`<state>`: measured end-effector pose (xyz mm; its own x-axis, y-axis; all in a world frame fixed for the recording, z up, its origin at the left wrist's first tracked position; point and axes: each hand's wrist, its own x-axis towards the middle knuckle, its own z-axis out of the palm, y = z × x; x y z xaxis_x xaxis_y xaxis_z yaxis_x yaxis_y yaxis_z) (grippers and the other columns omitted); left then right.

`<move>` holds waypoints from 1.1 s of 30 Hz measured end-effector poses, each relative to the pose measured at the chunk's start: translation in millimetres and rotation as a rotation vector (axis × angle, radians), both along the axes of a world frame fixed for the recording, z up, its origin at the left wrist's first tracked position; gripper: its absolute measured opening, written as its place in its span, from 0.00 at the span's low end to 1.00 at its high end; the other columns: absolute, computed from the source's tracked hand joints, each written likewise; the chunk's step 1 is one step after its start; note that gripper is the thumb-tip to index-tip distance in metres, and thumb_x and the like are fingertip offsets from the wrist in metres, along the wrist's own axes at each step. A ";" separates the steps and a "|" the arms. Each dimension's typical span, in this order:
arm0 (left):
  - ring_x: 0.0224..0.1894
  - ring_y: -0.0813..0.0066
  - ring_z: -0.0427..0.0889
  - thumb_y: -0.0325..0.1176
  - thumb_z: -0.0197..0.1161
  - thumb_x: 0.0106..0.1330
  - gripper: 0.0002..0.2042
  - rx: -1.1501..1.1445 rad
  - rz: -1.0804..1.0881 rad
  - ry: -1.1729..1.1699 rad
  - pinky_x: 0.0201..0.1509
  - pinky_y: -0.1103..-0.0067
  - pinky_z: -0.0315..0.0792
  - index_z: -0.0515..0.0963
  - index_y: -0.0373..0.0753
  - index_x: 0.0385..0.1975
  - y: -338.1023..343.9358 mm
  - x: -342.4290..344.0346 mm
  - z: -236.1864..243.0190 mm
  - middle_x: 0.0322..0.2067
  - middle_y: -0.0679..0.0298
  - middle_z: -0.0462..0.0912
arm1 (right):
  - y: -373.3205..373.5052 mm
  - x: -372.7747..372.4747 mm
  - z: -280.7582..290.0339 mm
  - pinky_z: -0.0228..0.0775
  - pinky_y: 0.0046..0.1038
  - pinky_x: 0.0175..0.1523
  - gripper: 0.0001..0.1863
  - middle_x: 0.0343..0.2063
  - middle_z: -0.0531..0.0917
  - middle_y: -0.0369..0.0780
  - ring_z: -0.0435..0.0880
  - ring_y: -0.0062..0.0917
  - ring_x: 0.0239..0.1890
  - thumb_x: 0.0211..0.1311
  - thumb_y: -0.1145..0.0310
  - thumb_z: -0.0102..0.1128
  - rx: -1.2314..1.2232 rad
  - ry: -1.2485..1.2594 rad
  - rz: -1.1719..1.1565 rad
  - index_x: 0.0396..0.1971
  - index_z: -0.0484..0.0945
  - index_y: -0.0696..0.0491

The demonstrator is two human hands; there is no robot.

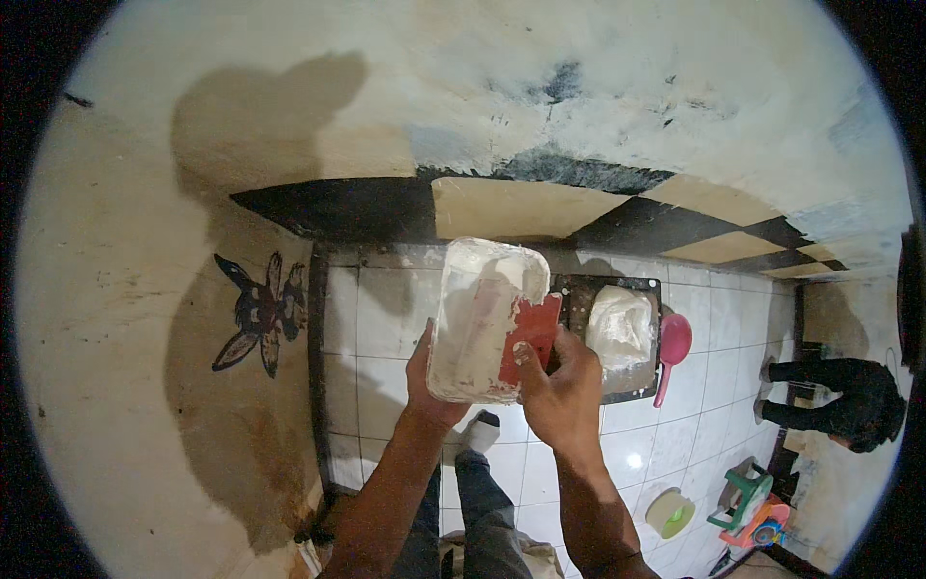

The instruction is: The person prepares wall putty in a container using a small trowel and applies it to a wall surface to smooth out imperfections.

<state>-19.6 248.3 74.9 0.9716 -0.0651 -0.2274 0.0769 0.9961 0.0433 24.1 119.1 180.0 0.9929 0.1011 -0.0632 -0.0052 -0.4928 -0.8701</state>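
A white, putty-smeared rectangular tray (479, 318) is held up near the middle of the view, tilted, its open face turned toward the camera. A red scraper (531, 333) is pressed flat against the tray's right-hand part, at about 3 o'clock from the tray's centre, and is smeared with white paste.

The tray is gripped from below by the left hand (424, 381), at 7 o'clock of the tray, with the fingers curled behind it and the thumb laid along its left edge. The scraper is pinched by the right hand (564, 391), at 5 o'clock of the tray, with the thumb laid on the blade and the fingers closed around the handle.

Just beyond the scraper, at 3 o'clock, a dark square board (648, 288) lies on the white tiled floor (386, 318), heaped with a mound of white putty (620, 326). A pink scoop (671, 347) rests touching the board's right edge.

At 12 o'clock a patched, pale wall (540, 106) is seen with black and tan checks along its base. At 9 o'clock a dark flower drawing (260, 314) is painted on a side wall. At 4 o'clock, well apart, colourful plastic toys (748, 507) lie on the floor, and another person's dark sleeve (849, 396) is seen at the right rim.
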 end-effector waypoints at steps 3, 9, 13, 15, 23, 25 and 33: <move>0.59 0.59 0.73 0.48 0.34 0.75 0.26 0.052 -0.073 0.014 0.63 0.63 0.68 0.60 0.37 0.64 9.1 -5.5 -3.1 0.57 0.53 0.71 | 17.4 -1.9 12.2 0.71 0.29 0.34 0.08 0.24 0.83 0.46 0.79 0.26 0.24 0.56 0.75 0.59 -0.120 0.078 0.010 0.35 0.79 0.62; 0.58 0.57 0.73 0.49 0.36 0.74 0.26 0.246 -0.070 0.001 0.63 0.61 0.68 0.61 0.37 0.64 18.5 -15.3 19.5 0.58 0.54 0.71 | 32.9 -2.7 29.3 0.70 0.27 0.32 0.09 0.23 0.82 0.43 0.78 0.22 0.25 0.56 0.75 0.58 -0.075 0.023 0.011 0.36 0.78 0.61; 0.59 0.57 0.72 0.49 0.37 0.74 0.26 0.517 -0.051 -0.061 0.63 0.61 0.67 0.62 0.38 0.63 32.4 -21.6 23.2 0.59 0.55 0.71 | 39.7 -7.8 55.1 0.73 0.32 0.36 0.10 0.24 0.83 0.47 0.83 0.33 0.27 0.56 0.71 0.57 0.033 0.051 -0.136 0.36 0.79 0.60; 0.60 0.57 0.71 0.50 0.37 0.73 0.26 0.182 -0.073 -0.013 0.64 0.61 0.66 0.62 0.38 0.63 37.6 -18.8 21.0 0.59 0.55 0.70 | 35.8 -11.5 54.0 0.72 0.32 0.35 0.10 0.23 0.83 0.45 0.83 0.31 0.27 0.56 0.73 0.55 -0.033 0.072 -0.124 0.36 0.79 0.60; 0.62 0.56 0.69 0.50 0.36 0.74 0.27 -0.012 -0.079 -0.072 0.66 0.60 0.63 0.60 0.36 0.64 47.9 -17.0 25.8 0.60 0.52 0.68 | 56.1 -22.4 45.8 0.71 0.30 0.32 0.11 0.22 0.82 0.44 0.81 0.27 0.23 0.58 0.70 0.56 -0.042 0.097 -0.114 0.37 0.80 0.59; 0.62 0.57 0.69 0.50 0.35 0.74 0.27 -0.212 -0.080 -0.139 0.66 0.60 0.63 0.59 0.36 0.65 51.8 -16.3 27.2 0.61 0.52 0.67 | 62.2 -22.7 45.6 0.71 0.29 0.32 0.10 0.22 0.82 0.44 0.80 0.25 0.24 0.59 0.70 0.57 -0.080 0.121 -0.101 0.37 0.80 0.60; 0.59 0.56 0.71 0.50 0.36 0.74 0.27 0.029 -0.086 -0.061 0.63 0.61 0.67 0.62 0.35 0.63 60.7 -25.8 27.3 0.58 0.51 0.70 | 78.3 -17.1 38.1 0.69 0.30 0.30 0.11 0.21 0.82 0.46 0.78 0.26 0.21 0.60 0.69 0.57 -0.038 -0.002 -0.118 0.33 0.80 0.62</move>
